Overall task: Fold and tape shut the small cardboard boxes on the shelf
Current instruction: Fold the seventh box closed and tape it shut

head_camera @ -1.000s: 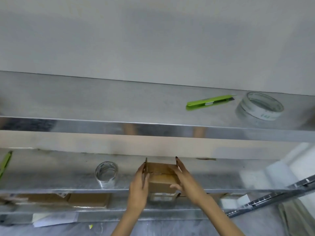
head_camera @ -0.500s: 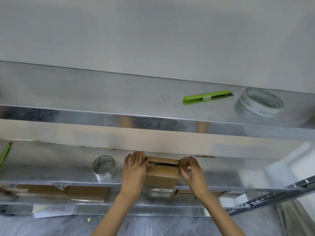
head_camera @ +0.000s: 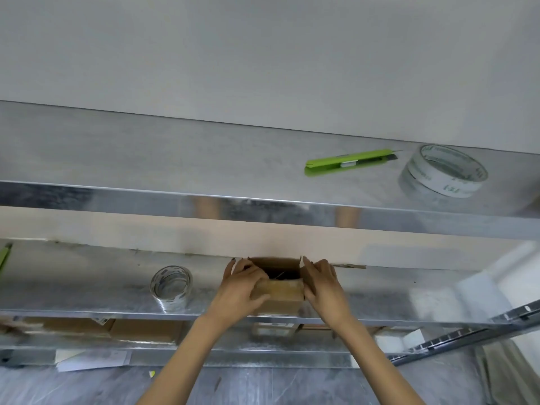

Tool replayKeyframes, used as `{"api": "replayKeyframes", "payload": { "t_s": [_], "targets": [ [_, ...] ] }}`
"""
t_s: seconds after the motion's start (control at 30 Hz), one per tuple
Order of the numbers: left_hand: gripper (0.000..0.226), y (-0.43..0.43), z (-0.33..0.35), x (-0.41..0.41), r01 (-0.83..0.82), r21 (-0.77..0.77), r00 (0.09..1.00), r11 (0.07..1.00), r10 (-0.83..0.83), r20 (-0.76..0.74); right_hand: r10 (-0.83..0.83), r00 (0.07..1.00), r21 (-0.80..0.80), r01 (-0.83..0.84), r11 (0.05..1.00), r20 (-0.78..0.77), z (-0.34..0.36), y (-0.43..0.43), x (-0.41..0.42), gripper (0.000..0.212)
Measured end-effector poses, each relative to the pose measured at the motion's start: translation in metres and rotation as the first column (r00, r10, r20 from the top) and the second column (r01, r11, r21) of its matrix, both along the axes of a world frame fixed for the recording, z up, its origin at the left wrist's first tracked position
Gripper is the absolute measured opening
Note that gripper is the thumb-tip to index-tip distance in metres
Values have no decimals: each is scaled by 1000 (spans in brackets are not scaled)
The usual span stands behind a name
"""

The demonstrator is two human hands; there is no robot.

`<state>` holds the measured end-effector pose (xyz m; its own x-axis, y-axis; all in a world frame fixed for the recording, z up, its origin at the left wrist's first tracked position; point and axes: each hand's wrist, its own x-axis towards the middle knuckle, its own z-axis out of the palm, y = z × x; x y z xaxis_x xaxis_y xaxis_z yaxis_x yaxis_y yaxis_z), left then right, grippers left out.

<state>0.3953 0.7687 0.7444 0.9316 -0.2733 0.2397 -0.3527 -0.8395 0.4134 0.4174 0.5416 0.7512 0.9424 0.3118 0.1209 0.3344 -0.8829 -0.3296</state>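
The small cardboard box sits on the middle shelf, right at its front edge, with its near face flush to the lip; behind it there is bare shelf back to the wall, and bare metal runs off to the right. Overhead, the front rim of the upper shelf hangs low, so the headroom above the box is tight.

The box is plain brown and its top is not closed; a dark opening shows in the middle, the far flap stands up at the back and the near flap lies down toward the front.

The left hand grips the box's left side; its fingers curl close together over the left flap and its thumb lies on the front face. The right hand presses the right flap with straight fingers held together; where its thumb sits I cannot tell.

A tape roll stands to the left of the box on the same shelf, near the left hand but apart from it. On the upper shelf lie a green utility knife and, just beside it to the right, a second tape roll, both well apart from the box. Flat cardboard boxes lie on the lowest shelf below.
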Motion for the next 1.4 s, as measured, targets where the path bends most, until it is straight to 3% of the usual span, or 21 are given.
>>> {"api": "replayKeyframes", "payload": {
  "t_s": [0.17, 0.23, 0.33, 0.47, 0.6, 0.7, 0.83, 0.87, 0.93, 1.0, 1.1, 1.13, 1.4],
  "targets": [
    [6, 3, 1, -10, 128, 54, 980, 990, -134, 146, -84, 959, 288, 164, 943, -270, -3, -8, 0, 56],
    [20, 0, -6, -21, 143, -20, 988, 990, -141, 60, -116, 952, 362, 218, 907, -284, 0, -7, -1, 57],
    [34, -1, 0, -23, 4, -185, 991, 983, -29, -128, -169, 951, 367, 260, 893, -261, 4, -1, -4, 55],
    [13, -1, 19, -1, -84, -87, 996, 993, 80, -48, -163, 967, 338, 222, 915, -193, 5, 5, -5, 56],
    [31, -13, 34, 18, -190, -106, 935, 976, 147, -324, -159, 975, 287, 199, 937, -157, 4, 3, -6, 57],
    [28, -17, 31, 23, -151, 89, 950, 985, 169, -261, -172, 973, 295, 211, 932, -151, 4, 5, -8, 55],
    [62, -22, 16, 17, -105, 140, 959, 985, 138, -249, -97, 988, 425, 139, 894, -118, 9, 9, -16, 43],
    [63, -23, 13, 16, -104, 112, 963, 988, 128, -235, 5, 989, 402, 55, 914, -146, 9, 11, -19, 38],
    [62, -25, 7, 14, -73, -52, 984, 996, 63, -169, 189, 961, 295, -124, 947, -202, 3, 15, -25, 62],
    [58, -29, 3, 9, -83, -255, 995, 963, 64, -83, 216, 948, 244, -158, 957, -234, -5, 14, -29, 75],
    [29, -34, 2, -5, -278, -525, 944, 805, 329, 3, 170, 937, 257, -91, 962, -304, -11, 11, -30, 81],
    [23, -35, 0, -9, -307, -544, 932, 781, 361, -8, 181, 930, 250, -101, 963, -321, -11, 11, -30, 83],
    [51, -16, -9, -26, -180, -273, 979, 945, 198, 40, 184, 882, 302, -51, 952, -433, 1, 18, -22, 80]
  ]
}}
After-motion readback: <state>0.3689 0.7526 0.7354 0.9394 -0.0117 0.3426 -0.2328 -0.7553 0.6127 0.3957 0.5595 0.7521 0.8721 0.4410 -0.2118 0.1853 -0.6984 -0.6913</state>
